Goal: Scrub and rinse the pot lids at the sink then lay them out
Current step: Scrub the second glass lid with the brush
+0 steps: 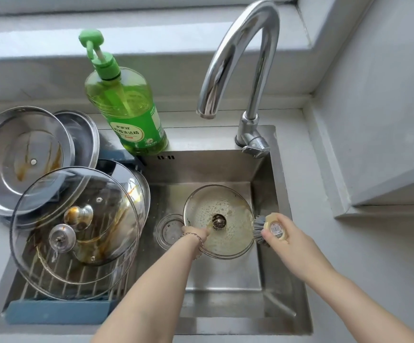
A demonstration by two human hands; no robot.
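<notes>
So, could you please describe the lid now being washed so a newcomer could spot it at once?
Find the steel sink under the curved tap. In its basin the left hand holds a small glass lid, and the right hand holds a brush beside it. Unlike the larger brown-streaked lids on the rack, it is foamy.

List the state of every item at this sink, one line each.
Tap: off, no water running.
Small glass lid: sudsy, held by left hand in the sink.
Brush: gripped by right hand, bristles at the lid's rim.
Large glass lid: brown-stained, on the rack.
Steel lid: underside up, stained.
Soap bottle: upright, mostly full.
</notes>
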